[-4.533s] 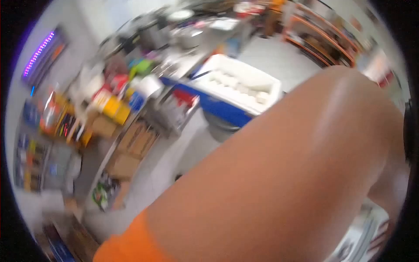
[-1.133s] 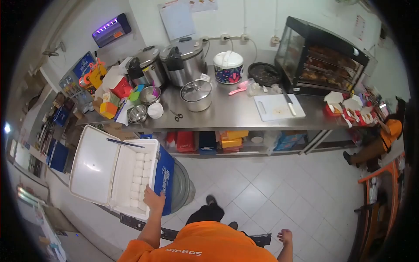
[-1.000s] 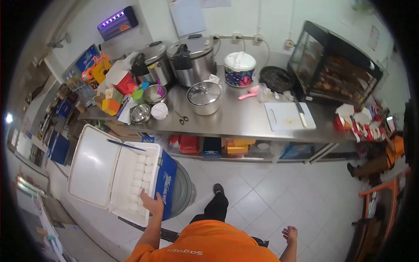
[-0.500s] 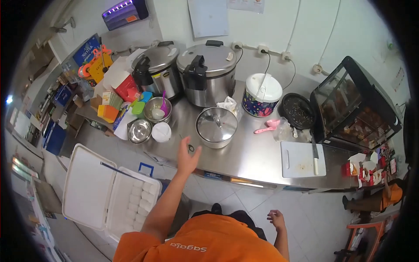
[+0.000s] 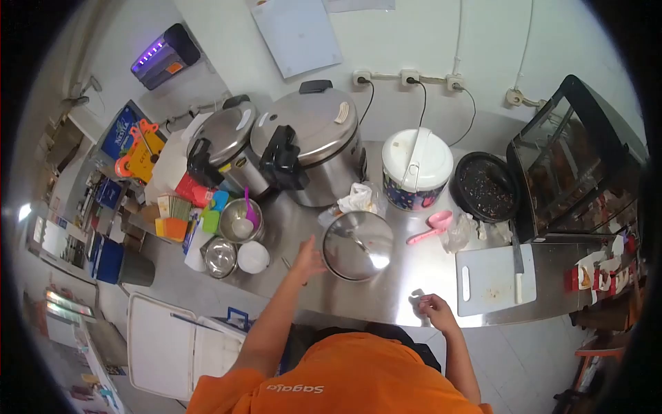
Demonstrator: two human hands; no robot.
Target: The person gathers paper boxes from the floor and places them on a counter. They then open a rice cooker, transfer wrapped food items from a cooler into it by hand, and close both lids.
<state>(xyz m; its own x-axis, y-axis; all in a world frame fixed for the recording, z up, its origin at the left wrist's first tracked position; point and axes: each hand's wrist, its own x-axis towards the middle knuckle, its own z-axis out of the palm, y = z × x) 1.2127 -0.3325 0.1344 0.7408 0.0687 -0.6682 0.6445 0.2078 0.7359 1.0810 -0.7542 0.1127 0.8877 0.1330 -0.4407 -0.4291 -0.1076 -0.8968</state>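
A steel pot with a shiny round lid [image 5: 343, 257] stands on the metal counter in front of me. My left hand [image 5: 308, 260] is at the pot's left side, fingers extended and nothing in them. Closer to the counter's front edge, my right hand [image 5: 436, 310] has its fingers curled together; whatever may be inside them is hidden. Behind the pot lies a crumpled white cloth [image 5: 358, 199]. A pink scoop [image 5: 433, 228] rests to the right of the pot, above my right hand.
Two large steel cookers [image 5: 314, 148] stand at the back. Bowls [image 5: 221, 257] and a white tub [image 5: 253, 257] sit left. Rightward are a patterned rice cooker [image 5: 416, 162], a black pan [image 5: 486, 188], a cutting board [image 5: 483, 279] with a knife [image 5: 517, 272], and a glass display case [image 5: 579, 165].
My view has moved closer to the counter. The left hand has reached forward to the pot's side. My right hand has risen from low beside my body to the counter's front edge.
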